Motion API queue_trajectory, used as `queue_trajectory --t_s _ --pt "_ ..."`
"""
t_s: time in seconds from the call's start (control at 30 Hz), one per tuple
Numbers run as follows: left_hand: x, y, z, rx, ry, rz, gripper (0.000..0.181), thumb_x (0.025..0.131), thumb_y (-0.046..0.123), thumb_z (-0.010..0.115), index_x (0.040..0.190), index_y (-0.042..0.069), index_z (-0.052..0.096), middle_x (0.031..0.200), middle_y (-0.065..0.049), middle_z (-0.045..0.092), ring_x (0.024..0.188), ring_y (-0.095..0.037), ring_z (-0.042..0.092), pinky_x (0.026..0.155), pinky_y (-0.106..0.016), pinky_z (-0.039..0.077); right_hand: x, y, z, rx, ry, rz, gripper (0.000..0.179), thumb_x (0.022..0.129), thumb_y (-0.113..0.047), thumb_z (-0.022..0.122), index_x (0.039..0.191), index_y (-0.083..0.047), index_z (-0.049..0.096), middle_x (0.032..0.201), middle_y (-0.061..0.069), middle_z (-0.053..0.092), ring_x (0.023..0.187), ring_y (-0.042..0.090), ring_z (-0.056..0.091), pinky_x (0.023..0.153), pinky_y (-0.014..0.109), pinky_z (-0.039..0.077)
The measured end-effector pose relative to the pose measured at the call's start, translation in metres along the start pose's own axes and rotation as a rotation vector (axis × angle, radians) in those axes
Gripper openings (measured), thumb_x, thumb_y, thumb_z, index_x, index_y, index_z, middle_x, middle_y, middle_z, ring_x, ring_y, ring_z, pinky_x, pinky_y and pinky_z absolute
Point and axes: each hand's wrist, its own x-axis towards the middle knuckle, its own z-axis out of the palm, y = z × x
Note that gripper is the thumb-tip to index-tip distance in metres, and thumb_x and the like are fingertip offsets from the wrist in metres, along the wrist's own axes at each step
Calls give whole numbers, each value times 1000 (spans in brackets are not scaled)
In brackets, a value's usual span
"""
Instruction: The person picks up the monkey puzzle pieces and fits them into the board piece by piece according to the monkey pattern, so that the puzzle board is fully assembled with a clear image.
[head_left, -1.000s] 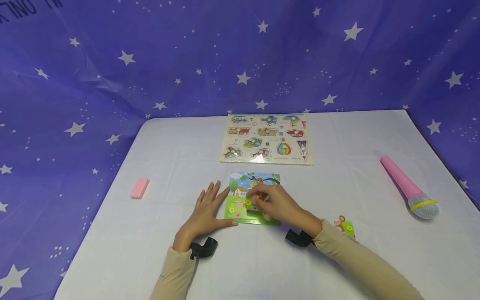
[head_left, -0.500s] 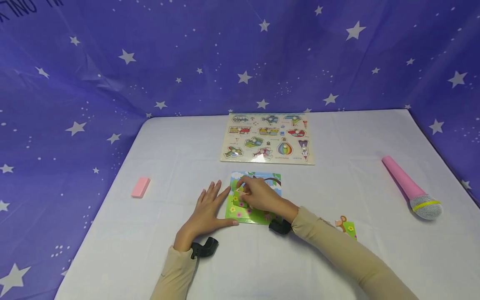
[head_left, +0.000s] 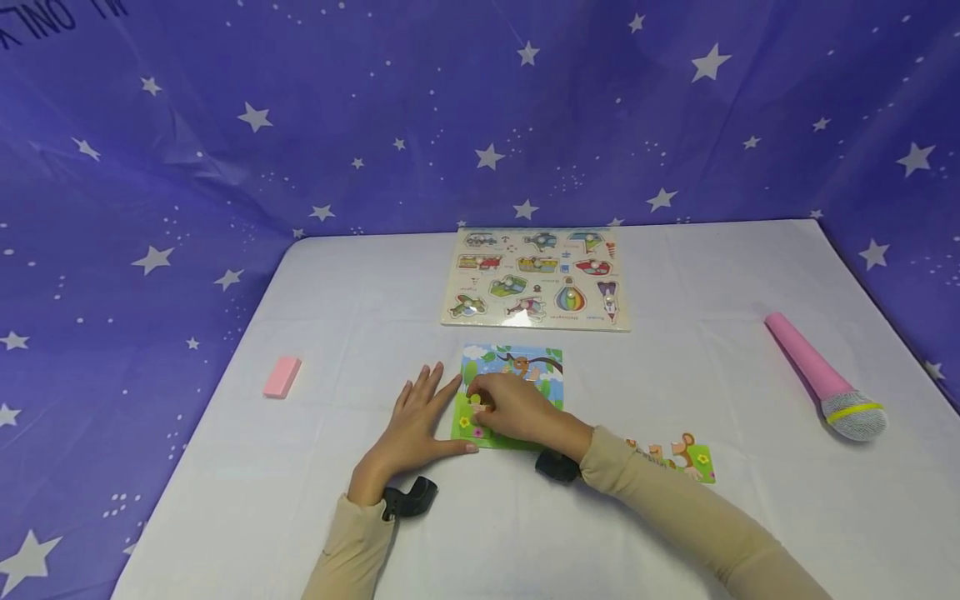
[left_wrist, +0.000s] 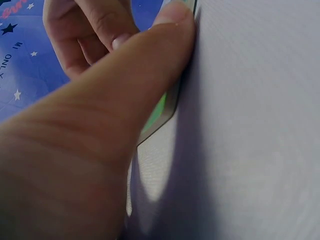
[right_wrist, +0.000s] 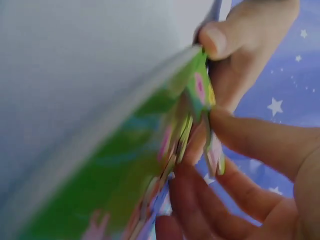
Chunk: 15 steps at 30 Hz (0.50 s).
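Observation:
A small jigsaw board with a green, flowery lower edge lies mid-table. My left hand is spread flat at its left side, fingertips by the upper left edge and thumb on the lower left corner. With thumb and fingers, my right hand pinches a green jigsaw piece with flowers. In the right wrist view the piece stands tilted over the board, close to the left thumb. The right hand hides the middle of the board in the head view. Loose jigsaw pieces lie by the right sleeve, partly covered.
Behind the jigsaw lies a larger peg puzzle with vehicle pictures. A pink toy microphone rests at the right, and a pink block at the left. A purple starry cloth rises behind the white table.
My right hand has carried the jigsaw piece leftward across the board, then slightly down toward its lower left part. The left hand has stayed put. More of the loose pieces shows beside the right sleeve.

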Motion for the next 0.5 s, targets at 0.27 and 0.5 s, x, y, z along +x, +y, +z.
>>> queue_trajectory --t_s 0.27,0.5 --pt "0 0 1 0 11 4 96 68 60 67 145 23 23 154 -12 8 142 -30 1 114 -52 2 -7 -1 4 -110 95 -37 32 76 -19 71 106 -9 68 120 11 59 115 26 51 99 47 40" --pt "1 -1 2 7 10 9 97 68 61 67 145 23 23 154 -11 8 142 -30 1 114 -52 3 -11 2 5 -139 43 -52 46 76 -27 72 115 -6 63 134 19 47 127 37 40 103 55 33"
